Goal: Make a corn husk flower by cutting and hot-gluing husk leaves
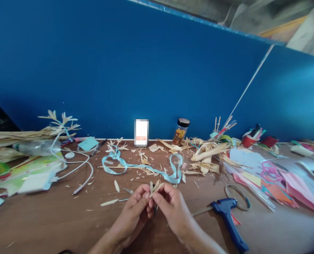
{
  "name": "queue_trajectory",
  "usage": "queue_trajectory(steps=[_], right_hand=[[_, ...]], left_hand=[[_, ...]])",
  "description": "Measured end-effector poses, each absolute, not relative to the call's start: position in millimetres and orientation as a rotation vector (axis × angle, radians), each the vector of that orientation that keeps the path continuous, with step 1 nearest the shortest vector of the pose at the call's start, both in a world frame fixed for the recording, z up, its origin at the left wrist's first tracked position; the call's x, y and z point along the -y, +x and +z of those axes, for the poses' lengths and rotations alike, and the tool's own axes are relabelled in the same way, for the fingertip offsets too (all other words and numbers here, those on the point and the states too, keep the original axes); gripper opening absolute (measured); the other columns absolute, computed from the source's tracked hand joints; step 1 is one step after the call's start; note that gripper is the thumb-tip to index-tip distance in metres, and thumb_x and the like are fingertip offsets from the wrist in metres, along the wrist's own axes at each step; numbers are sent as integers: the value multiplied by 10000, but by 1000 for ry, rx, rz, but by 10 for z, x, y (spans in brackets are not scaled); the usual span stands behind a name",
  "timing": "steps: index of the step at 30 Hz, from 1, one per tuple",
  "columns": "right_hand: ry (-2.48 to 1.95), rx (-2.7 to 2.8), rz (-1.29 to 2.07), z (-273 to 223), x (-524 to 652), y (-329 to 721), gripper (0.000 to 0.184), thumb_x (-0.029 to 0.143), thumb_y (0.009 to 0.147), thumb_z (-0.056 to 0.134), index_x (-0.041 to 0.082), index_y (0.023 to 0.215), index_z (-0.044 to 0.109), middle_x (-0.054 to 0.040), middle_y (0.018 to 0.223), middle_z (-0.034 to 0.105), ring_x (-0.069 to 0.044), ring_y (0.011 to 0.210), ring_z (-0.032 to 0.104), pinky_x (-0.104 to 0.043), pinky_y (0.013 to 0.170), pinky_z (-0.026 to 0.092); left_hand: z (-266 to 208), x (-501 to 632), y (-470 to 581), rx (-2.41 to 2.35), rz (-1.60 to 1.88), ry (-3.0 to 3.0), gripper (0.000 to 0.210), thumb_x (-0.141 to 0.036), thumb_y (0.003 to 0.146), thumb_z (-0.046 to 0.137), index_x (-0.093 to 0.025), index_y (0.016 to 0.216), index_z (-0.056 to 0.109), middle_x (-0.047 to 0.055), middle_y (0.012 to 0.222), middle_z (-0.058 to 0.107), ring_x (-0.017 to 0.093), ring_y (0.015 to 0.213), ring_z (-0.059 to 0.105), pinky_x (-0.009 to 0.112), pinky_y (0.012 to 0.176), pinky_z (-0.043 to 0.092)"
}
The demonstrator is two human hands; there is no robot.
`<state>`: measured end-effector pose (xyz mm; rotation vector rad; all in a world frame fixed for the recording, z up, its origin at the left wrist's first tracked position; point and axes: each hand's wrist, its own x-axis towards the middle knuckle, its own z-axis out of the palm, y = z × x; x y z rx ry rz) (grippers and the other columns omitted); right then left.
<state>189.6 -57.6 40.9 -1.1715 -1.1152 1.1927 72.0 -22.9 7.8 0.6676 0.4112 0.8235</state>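
Close together over the table's near middle, my left hand and my right hand both pinch pale dried corn husk strips. The strips fan upward between the fingertips; their lower ends are hidden by my fingers. Just behind my left hand, scissors lie on the table, their blades showing and the rest covered by my hands. Cut husk petals rest beside the blades. Beyond my hands a light blue ribbon curls across the table, and a husk flower stands at its left end.
A blue glue gun lies to the right, near a roll of tape. A black-lidded jar and heaped husks are at the back. Coloured paper and pink scissors cover the right; a white cable and plastic bottle lie left.
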Motion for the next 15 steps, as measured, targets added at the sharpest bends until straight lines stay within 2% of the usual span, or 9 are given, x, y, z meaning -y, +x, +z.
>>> queue_trajectory(steps=[2, 5, 7, 11, 15], right_hand=[[-1215, 1139, 1166, 387, 574, 1938, 145, 244, 834, 503, 163, 714, 518, 30, 585, 554, -111, 501, 548, -243, 522, 478], [-1334, 1226, 1018, 389, 580, 2013, 142, 218, 817, 521, 157, 692, 550, 20, 614, 572, -116, 585, 551, -226, 583, 447], [-1389, 1280, 944, 402, 590, 2051, 121, 201, 800, 540, 154, 693, 572, 13, 645, 586, -120, 633, 549, -217, 608, 429], [-1454, 1339, 885, 427, 617, 2078, 120, 204, 787, 548, 156, 680, 574, 23, 633, 574, -114, 618, 527, -203, 584, 409], [-1506, 1385, 836, 443, 635, 2077, 128, 214, 792, 541, 156, 684, 578, 21, 637, 583, -113, 609, 527, -199, 577, 403]], left_hand=[[71, 242, 723, -462, 795, 692, 114, -282, 843, 503, -176, 810, 530, -7, 659, 510, 70, 543, 415, 189, 498, 372], [67, 241, 713, -567, 789, 755, 122, -307, 806, 556, -187, 830, 554, 6, 718, 544, 95, 630, 478, 202, 540, 411], [63, 229, 706, -628, 803, 813, 111, -272, 755, 627, -182, 776, 565, -6, 714, 545, 94, 662, 491, 196, 573, 418], [45, 199, 711, -685, 808, 861, 132, -262, 710, 673, -165, 702, 584, -16, 670, 559, 83, 623, 500, 203, 604, 417], [15, 187, 725, -669, 816, 866, 125, -256, 696, 684, -170, 752, 613, -6, 696, 592, 90, 627, 517, 210, 612, 407]])
